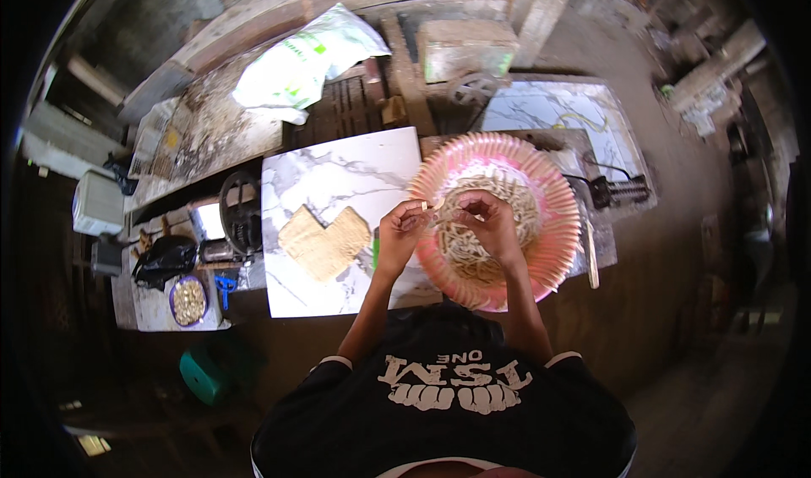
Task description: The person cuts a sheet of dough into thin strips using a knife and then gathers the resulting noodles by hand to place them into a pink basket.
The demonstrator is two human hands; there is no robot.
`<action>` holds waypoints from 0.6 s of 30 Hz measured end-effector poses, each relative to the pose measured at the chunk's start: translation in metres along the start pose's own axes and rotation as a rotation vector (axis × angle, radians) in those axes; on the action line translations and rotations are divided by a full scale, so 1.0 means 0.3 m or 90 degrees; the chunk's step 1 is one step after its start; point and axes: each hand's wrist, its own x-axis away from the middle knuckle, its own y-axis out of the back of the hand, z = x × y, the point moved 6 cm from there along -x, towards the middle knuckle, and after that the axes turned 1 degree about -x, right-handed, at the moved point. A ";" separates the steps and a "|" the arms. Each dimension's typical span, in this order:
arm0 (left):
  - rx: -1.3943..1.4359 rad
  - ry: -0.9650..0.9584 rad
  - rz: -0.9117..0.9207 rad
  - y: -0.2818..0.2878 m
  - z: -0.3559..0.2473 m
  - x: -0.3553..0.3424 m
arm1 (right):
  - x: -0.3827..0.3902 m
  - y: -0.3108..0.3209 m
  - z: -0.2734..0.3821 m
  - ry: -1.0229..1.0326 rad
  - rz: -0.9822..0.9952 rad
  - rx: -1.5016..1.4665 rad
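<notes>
Both hands are raised over a pink, ribbed, round basin (559, 224) that holds many pale, floury strips like dough (477, 262). At the basin's left side, my left hand (404, 229) pinches a small pale piece (425, 206) between its fingertips. Opposite it, my right hand (492, 223) has its fingers drawn together above the strips; what it holds, if anything, is too small to make out. A flat, tan sheet of dough (324, 243) with a notch in its upper edge lies on the white marbled board (384, 161), left of my hands.
A hand-cranked machine (241, 212) stands left of the board, near a purple bowl (187, 300) of pale pieces and a black bag (165, 261). A white sack (308, 60) lies on the far bench. Right of the basin sits a metal roller part (618, 191). A green stool (201, 376) is lower left.
</notes>
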 end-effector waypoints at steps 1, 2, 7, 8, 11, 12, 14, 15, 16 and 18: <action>-0.001 0.007 0.014 -0.010 0.007 -0.004 | 0.009 0.005 0.016 0.010 -0.001 -0.017; -0.002 -0.013 0.018 -0.022 0.006 -0.010 | 0.012 0.026 0.016 0.013 -0.037 0.062; -0.061 -0.031 -0.052 -0.050 0.061 -0.024 | 0.061 0.140 0.100 0.121 -0.242 0.364; -0.002 -0.061 -0.059 -0.094 0.012 -0.027 | 0.075 0.179 0.081 0.097 -0.298 0.390; 0.007 -0.106 -0.116 -0.091 0.012 -0.025 | 0.116 0.253 0.034 0.068 -0.379 0.404; 0.034 -0.097 -0.133 -0.100 -0.006 -0.022 | 0.127 0.274 0.022 0.053 -0.404 0.395; 0.013 -0.092 -0.126 -0.088 -0.010 -0.032 | 0.139 0.292 0.031 0.009 -0.432 0.398; -0.010 -0.087 -0.122 -0.087 -0.016 -0.036 | 0.136 0.296 0.019 0.009 -0.431 0.398; 0.029 -0.054 -0.089 -0.101 -0.012 -0.039 | 0.123 0.281 0.014 0.066 -0.383 0.462; 0.016 -0.044 -0.069 -0.113 0.000 -0.038 | 0.111 0.248 0.030 0.125 -0.331 0.524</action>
